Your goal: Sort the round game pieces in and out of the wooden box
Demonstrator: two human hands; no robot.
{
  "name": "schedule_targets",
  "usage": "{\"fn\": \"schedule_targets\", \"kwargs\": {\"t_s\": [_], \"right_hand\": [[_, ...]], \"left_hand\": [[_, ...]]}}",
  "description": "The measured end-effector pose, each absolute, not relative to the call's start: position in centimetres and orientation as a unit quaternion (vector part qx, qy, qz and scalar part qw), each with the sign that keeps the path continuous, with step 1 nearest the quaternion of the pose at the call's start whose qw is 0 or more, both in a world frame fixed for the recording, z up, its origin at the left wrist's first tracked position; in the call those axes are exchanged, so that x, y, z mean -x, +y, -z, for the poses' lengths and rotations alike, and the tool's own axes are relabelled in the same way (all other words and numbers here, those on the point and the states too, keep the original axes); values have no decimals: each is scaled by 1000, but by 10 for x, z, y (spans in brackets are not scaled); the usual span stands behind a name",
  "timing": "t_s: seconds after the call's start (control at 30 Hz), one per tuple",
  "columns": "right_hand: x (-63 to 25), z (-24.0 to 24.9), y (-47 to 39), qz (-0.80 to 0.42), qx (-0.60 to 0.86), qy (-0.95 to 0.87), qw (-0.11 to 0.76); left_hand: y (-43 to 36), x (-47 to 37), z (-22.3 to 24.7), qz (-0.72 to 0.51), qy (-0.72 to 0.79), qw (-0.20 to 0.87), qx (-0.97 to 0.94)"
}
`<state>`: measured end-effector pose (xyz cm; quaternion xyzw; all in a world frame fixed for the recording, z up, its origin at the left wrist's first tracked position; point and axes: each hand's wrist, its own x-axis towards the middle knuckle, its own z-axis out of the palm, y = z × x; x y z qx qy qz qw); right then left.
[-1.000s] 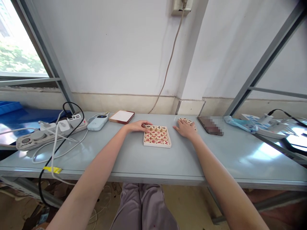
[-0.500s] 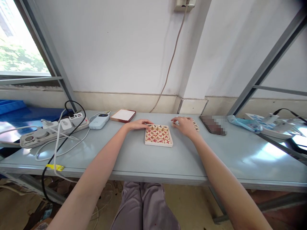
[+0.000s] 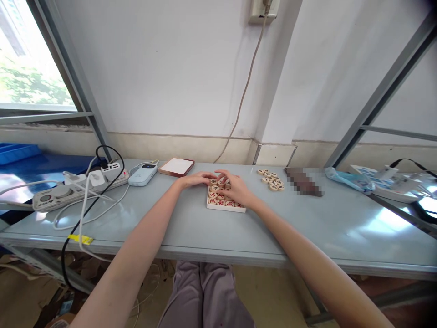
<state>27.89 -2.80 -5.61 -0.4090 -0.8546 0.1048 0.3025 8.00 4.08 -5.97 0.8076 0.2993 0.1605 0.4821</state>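
Note:
A shallow white box (image 3: 225,208) sits on the table in front of me, filled with rows of round Chinese chess pieces (image 3: 221,203) marked in red. My left hand (image 3: 201,178) is at the box's back left corner, thumb and fingers curved around it. Over the box is my right hand (image 3: 235,187), its thumb and fingers closed around a black-marked Chinese chess piece (image 3: 215,188) on top of the red pieces near the left side. My right hand covers the pieces at the box's right. More loose pieces (image 3: 271,180) lie to the right on the table.
A box lid (image 3: 176,166) lies behind and left of the box. Further left are a pale blue device (image 3: 143,174) and a power strip (image 3: 54,196) with tangled cables. A blurred dark phone (image 3: 303,183) and a blue plastic bag (image 3: 351,181) lie to the right.
My right hand has moved left from the loose pieces to above the box, and a black-marked piece now shows at its fingertips. My left hand has stayed at the box corner.

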Motion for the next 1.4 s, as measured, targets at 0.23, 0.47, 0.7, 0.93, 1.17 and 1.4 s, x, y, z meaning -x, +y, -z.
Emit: {"fn": "schedule_targets", "kwargs": {"t_s": [0.23,0.47,0.7,0.93,1.17,1.4], "right_hand": [[-281,60,-29,-60,422,-865,264],[-290,57,-20,-10,490,-835,250],[-340,74,-1,185,681,-701,103],[-359,76,8,101,780,-617,-23],[-358,63,-3,117,723,-681,-24],[-359,56,-3,97,704,-701,61]], "left_hand": [[37,-81,57,-163,321,462,-811],[35,-82,56,-155,328,455,-813],[35,-83,57,-149,337,472,-801],[35,-82,56,-145,334,463,-808],[37,-82,58,-145,332,462,-810],[37,-82,58,-146,331,462,-810]]}}
